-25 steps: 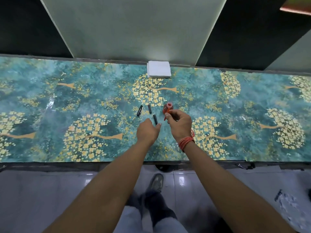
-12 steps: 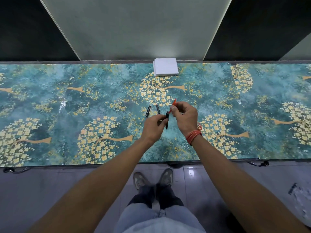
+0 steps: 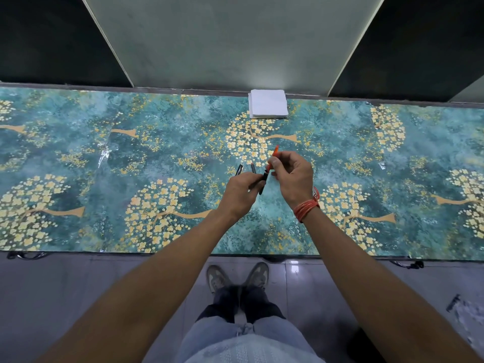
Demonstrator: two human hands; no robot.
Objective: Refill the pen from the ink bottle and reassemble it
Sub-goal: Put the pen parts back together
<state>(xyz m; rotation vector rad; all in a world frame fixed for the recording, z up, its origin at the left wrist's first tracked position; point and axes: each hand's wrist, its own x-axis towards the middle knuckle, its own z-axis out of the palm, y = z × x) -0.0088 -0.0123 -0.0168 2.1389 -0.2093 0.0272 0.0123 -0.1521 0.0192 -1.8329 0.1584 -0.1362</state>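
Observation:
My left hand point(image 3: 239, 191) grips a short black pen part point(image 3: 263, 184), held tilted above the table. My right hand point(image 3: 293, 179) pinches a thin orange tube point(image 3: 274, 154) between thumb and fingers. The tube's lower end meets the top of the black part. Two more dark pen pieces, one point(image 3: 238, 169) and another point(image 3: 253, 168), lie side by side on the table just beyond my left hand. The ink bottle is not visible; my right hand covers the spot where it stood.
A stack of white napkins point(image 3: 267, 103) lies at the table's far edge. The table point(image 3: 131, 158) has a glossy teal top with yellow trees. Its near edge runs above my shoes point(image 3: 237, 277) on the grey floor.
My left hand picked up the black pen part from the table. My right hand lifted the orange tube away from the red bottle and brought it to the black part's top end.

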